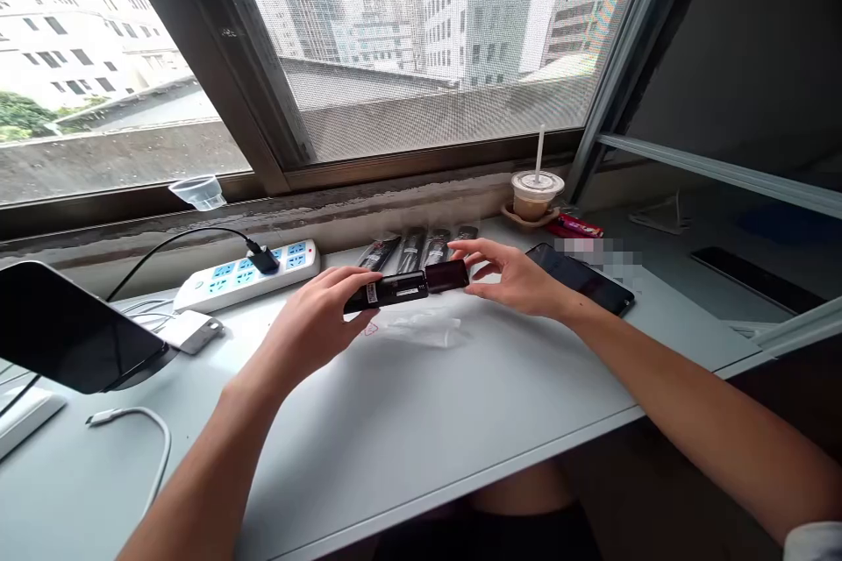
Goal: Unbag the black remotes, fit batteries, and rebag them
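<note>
My left hand (pixel 322 320) is closed round one end of a slim black device (pixel 395 289) with a small white label, held level just above the white desk (pixel 421 421). My right hand (pixel 517 280) pinches a short black cap-like piece (pixel 447 275) at the device's right end, its other fingers spread. Whether the piece is joined to the device I cannot tell. A clear plastic wrapper (pixel 424 329) lies on the desk right under both hands. Several packaged black items (pixel 417 247) lie in a row just behind the device.
A white power strip (pixel 246 273) with a black plug lies at the back left. A dark tablet (pixel 66 329) stands at left, with white cables (pixel 141 429) near it. A black phone (pixel 582 279) lies right of my hand, an iced drink cup (pixel 536 193) behind it. Window ahead.
</note>
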Demonstrator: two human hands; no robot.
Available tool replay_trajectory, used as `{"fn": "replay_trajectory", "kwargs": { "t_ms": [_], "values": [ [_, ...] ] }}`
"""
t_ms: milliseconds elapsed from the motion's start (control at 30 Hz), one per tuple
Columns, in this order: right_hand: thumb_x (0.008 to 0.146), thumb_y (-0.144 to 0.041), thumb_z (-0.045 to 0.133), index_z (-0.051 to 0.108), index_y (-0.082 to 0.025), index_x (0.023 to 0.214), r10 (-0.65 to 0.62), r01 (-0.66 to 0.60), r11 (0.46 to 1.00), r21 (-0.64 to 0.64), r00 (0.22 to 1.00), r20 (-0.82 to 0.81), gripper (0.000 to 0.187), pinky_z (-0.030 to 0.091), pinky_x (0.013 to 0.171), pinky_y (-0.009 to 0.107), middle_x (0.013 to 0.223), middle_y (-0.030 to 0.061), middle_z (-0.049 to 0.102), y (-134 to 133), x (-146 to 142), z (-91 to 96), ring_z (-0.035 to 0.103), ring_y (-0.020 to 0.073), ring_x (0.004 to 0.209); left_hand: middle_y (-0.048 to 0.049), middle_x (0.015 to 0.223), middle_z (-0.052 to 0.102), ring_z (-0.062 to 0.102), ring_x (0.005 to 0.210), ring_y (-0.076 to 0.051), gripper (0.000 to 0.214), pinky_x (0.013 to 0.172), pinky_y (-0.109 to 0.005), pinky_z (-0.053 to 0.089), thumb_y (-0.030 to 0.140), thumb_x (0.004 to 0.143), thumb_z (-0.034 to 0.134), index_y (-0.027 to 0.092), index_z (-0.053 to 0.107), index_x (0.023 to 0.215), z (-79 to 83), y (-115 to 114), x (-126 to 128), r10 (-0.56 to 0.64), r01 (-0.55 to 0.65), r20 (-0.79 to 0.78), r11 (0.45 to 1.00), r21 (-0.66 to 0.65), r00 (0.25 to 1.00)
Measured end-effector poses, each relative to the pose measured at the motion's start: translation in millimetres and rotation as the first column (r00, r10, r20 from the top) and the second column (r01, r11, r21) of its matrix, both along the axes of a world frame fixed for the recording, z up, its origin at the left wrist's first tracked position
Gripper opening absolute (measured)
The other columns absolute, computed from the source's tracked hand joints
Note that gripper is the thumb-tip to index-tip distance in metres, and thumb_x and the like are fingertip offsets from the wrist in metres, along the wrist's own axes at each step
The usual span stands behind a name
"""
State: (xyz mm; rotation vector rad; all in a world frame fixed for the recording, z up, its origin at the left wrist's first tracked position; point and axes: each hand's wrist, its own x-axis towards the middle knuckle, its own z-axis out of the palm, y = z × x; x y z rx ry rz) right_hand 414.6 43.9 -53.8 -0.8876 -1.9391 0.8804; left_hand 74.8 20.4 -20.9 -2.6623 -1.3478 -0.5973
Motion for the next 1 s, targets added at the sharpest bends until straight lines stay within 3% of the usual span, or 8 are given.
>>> {"fn": "replay_trajectory", "kwargs": {
  "t_ms": [233, 600, 867, 1000],
  "values": [
    [0.089, -0.022, 0.072, 0.057, -0.037, 0.152, -0.002, -0.001, 0.997, 0.074, 0.999, 0.042, 0.066, 0.061, 0.102, 0.047, 0.139, 0.0072, 0.063, 0.5, 0.2, -4.2, 0.067, 0.0267, 0.120, -0.0107, 0.131, 0.073, 0.071, 0.113, -0.031, 0.043, 0.095, -0.045, 0.059, 0.043, 0.099, 0.066, 0.024, 0.069, 0.137, -1.9, 0.8, -0.1, -0.007, 0.005, 0.059, 1.000, 0.025, 0.998],
    [0.091, -0.017, 0.068, 0.058, -0.035, 0.151, -0.007, -0.003, 0.989, 0.148, 0.998, 0.068, 0.064, 0.061, 0.098, 0.041, 0.134, 0.0067, 0.061, -1.4, -2.7, -2.6, 0.065, 0.0253, 0.120, -0.0094, 0.128, 0.074, 0.071, 0.111, -0.029, 0.042, 0.095, -0.043, 0.059, 0.040, 0.095, 0.074, 0.025, 0.069, 0.135, -4.9, -0.2, 0.7, -0.009, 0.004, 0.113, 0.999, 0.043, 0.994],
    [0.091, -0.020, 0.069, 0.060, -0.034, 0.149, 0.004, -0.014, 0.990, 0.139, 0.998, 0.070, 0.060, 0.064, 0.088, 0.038, 0.136, 0.0084, 0.061, -1.2, -1.5, -2.7, 0.065, 0.0262, 0.119, -0.0093, 0.128, 0.073, 0.071, 0.111, -0.029, 0.041, 0.095, -0.043, 0.058, 0.038, 0.096, 0.074, 0.026, 0.068, 0.135, -5.6, 1.0, 0.9, -0.010, 0.005, 0.109, 0.999, 0.048, 0.994],
    [0.097, -0.026, 0.068, 0.064, -0.030, 0.144, 0.012, -0.020, 0.994, 0.110, 0.997, 0.080, 0.047, 0.060, 0.094, 0.039, 0.135, 0.0091, 0.061, -0.4, -2.8, -2.6, 0.065, 0.0253, 0.119, -0.0094, 0.127, 0.074, 0.071, 0.111, -0.028, 0.039, 0.094, -0.042, 0.059, 0.036, 0.097, 0.071, 0.025, 0.069, 0.134, -5.4, 0.6, 1.5, -0.032, 0.025, 0.109, 0.998, 0.061, 0.994]
  ]
}}
